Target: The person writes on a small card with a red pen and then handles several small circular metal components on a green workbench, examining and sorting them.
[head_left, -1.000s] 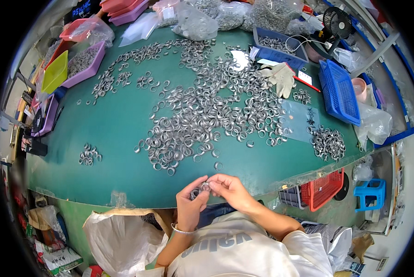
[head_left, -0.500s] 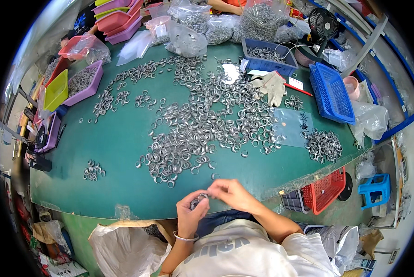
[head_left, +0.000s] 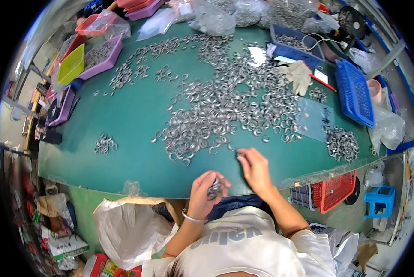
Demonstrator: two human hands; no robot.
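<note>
A big spread of small metal rings covers the green table. My left hand is at the table's near edge, fingers closed around a small stack of rings. My right hand reaches forward onto the table, its fingertips pinched at a ring on the near edge of the spread. A small separate heap of rings lies to the left, and another heap to the right.
Purple trays and a yellow-green tray stand at the far left, blue baskets at the right. A white glove lies by the rings. Plastic bags sit at the back; a white bag hangs below the table.
My right hand has left the left hand and reached forward to the edge of the ring spread. The left hand stays put with its stack.
</note>
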